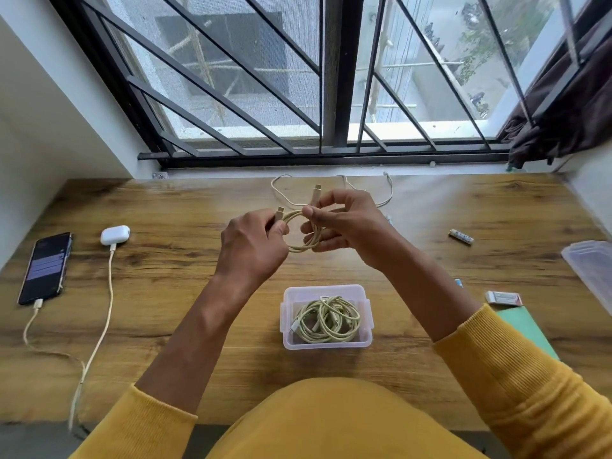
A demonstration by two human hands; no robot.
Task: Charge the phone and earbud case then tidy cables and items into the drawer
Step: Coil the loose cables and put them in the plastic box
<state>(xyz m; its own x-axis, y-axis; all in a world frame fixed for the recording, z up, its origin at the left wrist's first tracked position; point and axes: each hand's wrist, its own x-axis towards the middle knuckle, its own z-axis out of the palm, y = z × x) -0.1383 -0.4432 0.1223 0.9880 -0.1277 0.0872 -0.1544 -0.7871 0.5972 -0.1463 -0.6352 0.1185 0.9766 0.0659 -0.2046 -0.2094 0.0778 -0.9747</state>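
Note:
A cream cable coil [299, 248] hangs above the wooden desk [185, 260] between my hands. My left hand [253, 248] pinches one side of it, a plug end sticking up past the fingers. My right hand [344, 223] grips the other side with the second plug above it. A clear plastic box [326, 289] near me holds more coiled cables [326, 319]. At the left the phone [44, 268], screen lit, and the white earbud case [115, 234] each lie with a cable plugged in. Another loose white cable [351, 188] lies by the window.
A clear lid [592, 270] sits at the right edge. A small battery [461, 236], a small white and pink pack [503, 298] and a green sheet [526, 329] lie to the right. The two charging leads run off the desk's front left edge. Window bars stand behind.

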